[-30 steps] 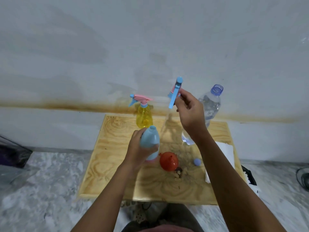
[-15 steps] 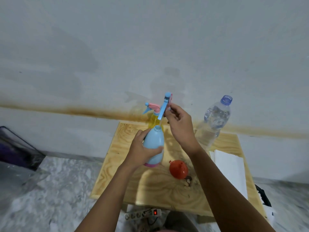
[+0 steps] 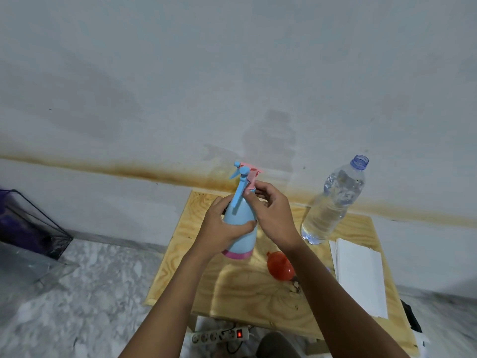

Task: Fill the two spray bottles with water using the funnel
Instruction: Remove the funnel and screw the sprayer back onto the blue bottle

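My left hand (image 3: 224,228) grips the body of the light blue spray bottle (image 3: 241,239), which has a pink band at its base and is held upright over the wooden table (image 3: 240,290). My right hand (image 3: 271,215) pinches the blue and pink spray head (image 3: 244,186) seated on the bottle's neck. Behind it, only the pink and blue trigger top of the yellow spray bottle (image 3: 251,167) shows. The orange funnel (image 3: 280,266) lies on the table under my right forearm. A clear water bottle (image 3: 333,202) stands uncapped at the back right, partly filled.
White folded paper (image 3: 358,277) lies at the table's right side. A white power strip (image 3: 220,335) with a red switch sits on the marble floor under the table's front edge. A dark wire rack (image 3: 31,223) stands at the left by the wall.
My right hand has lowered the spray head from above the table onto the blue bottle's neck. The camera view has shifted left, and the small blue cap is no longer visible.
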Action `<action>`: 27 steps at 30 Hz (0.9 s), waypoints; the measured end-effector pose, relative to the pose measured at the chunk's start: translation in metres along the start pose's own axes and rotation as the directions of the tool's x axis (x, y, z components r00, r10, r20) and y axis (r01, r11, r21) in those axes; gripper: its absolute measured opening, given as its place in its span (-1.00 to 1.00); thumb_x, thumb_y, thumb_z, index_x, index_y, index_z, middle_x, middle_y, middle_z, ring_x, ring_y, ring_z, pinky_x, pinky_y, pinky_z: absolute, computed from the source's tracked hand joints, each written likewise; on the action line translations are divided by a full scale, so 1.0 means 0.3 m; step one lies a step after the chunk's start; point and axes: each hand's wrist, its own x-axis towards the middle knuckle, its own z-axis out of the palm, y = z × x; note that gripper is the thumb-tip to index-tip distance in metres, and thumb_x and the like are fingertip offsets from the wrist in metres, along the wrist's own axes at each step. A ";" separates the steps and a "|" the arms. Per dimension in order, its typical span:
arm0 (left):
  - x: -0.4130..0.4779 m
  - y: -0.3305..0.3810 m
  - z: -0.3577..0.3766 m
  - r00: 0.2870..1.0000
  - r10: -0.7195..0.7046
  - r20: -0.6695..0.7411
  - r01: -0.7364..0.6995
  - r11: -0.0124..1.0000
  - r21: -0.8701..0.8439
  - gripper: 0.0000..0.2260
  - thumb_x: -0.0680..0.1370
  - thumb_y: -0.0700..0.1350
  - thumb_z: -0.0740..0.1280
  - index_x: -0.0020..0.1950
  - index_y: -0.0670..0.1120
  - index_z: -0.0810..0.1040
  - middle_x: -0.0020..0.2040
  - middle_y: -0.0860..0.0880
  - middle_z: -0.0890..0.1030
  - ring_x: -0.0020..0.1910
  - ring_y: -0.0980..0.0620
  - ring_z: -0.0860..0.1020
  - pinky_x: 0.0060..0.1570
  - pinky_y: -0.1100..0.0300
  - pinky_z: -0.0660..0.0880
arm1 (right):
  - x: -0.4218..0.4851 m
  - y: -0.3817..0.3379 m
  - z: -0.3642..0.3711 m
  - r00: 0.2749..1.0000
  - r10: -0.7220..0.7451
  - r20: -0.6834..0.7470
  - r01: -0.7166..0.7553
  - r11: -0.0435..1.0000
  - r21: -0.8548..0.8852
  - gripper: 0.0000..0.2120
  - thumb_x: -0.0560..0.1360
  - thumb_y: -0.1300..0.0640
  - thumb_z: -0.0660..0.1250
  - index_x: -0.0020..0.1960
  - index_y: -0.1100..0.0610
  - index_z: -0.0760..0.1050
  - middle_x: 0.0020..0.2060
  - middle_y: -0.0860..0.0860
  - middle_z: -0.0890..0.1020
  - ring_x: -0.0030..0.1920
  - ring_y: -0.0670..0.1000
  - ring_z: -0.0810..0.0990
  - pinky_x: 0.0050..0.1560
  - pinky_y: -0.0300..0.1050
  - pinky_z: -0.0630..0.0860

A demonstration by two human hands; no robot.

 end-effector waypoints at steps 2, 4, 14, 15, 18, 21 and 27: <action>0.002 0.007 -0.003 1.000 0.001 0.019 0.000 1.000 -0.016 -0.43 0.21 0.13 0.56 0.19 0.08 0.58 0.09 0.00 0.59 0.07 0.09 0.61 -0.11 0.18 0.61 | 0.004 0.006 0.006 1.000 0.003 -0.005 -0.003 1.000 0.014 -0.87 0.51 0.12 0.44 0.04 0.02 0.55 -0.01 -0.05 0.67 0.04 -0.09 0.65 -0.01 -0.13 0.59; 0.001 0.025 -0.003 0.999 0.020 0.046 -0.018 0.999 -0.038 -0.46 0.24 0.07 0.56 0.20 0.06 0.60 0.10 0.01 0.62 0.03 0.16 0.62 -0.17 0.32 0.55 | 0.008 0.004 0.010 1.000 0.005 0.000 -0.005 1.000 0.005 -0.78 0.48 0.10 0.47 0.06 0.09 0.49 0.03 -0.02 0.65 0.10 -0.02 0.63 0.07 -0.02 0.59; -0.003 0.065 0.014 0.998 0.060 0.014 -0.059 0.996 -0.060 -0.52 0.29 -0.01 0.59 0.16 0.23 0.58 0.06 0.01 0.58 0.03 0.12 0.61 -0.09 0.18 0.62 | 0.006 -0.011 -0.016 0.997 0.073 -0.008 -0.071 0.980 0.185 -0.83 0.54 0.14 0.40 0.11 0.13 0.51 0.01 0.05 0.66 0.01 -0.06 0.64 0.06 -0.12 0.59; -0.004 0.070 0.017 0.998 0.068 0.013 -0.067 0.996 -0.063 -0.52 0.29 -0.01 0.59 0.16 0.24 0.57 0.06 0.02 0.57 0.03 0.12 0.61 -0.11 0.20 0.61 | 0.007 -0.011 -0.014 0.998 0.067 -0.011 -0.064 0.985 0.161 -0.80 0.52 0.13 0.42 0.13 0.10 0.54 0.04 0.06 0.66 0.05 -0.02 0.64 0.08 -0.10 0.60; 0.001 0.074 0.025 0.998 0.067 0.005 -0.066 0.995 -0.071 -0.48 0.26 0.04 0.58 0.20 0.15 0.58 0.05 0.03 0.57 0.04 0.12 0.61 -0.12 0.24 0.59 | 0.009 -0.020 -0.015 0.998 0.063 0.020 -0.065 0.991 0.118 -0.83 0.56 0.12 0.37 0.14 0.10 0.58 0.02 0.09 0.66 0.00 -0.02 0.65 -0.02 -0.12 0.62; 0.008 0.077 0.033 0.998 0.058 -0.001 -0.058 0.997 -0.056 -0.47 0.28 -0.01 0.61 0.23 0.11 0.58 0.03 0.05 0.56 0.04 0.12 0.60 -0.08 0.19 0.60 | 0.012 -0.031 -0.029 0.992 0.119 0.034 -0.123 0.972 0.201 -0.83 0.61 0.17 0.25 0.13 0.17 0.57 -0.06 0.03 0.67 -0.12 -0.10 0.64 -0.15 -0.22 0.58; 0.017 0.102 0.056 0.998 0.068 -0.012 -0.069 0.995 -0.076 -0.48 0.28 0.03 0.59 0.23 0.12 0.58 0.05 0.05 0.57 0.05 0.13 0.60 -0.14 0.24 0.60 | 0.017 -0.017 -0.022 0.992 0.087 -0.087 -0.066 0.974 0.218 -0.73 0.48 0.14 0.47 0.15 0.07 0.52 0.09 0.07 0.66 0.13 0.05 0.64 0.11 0.02 0.60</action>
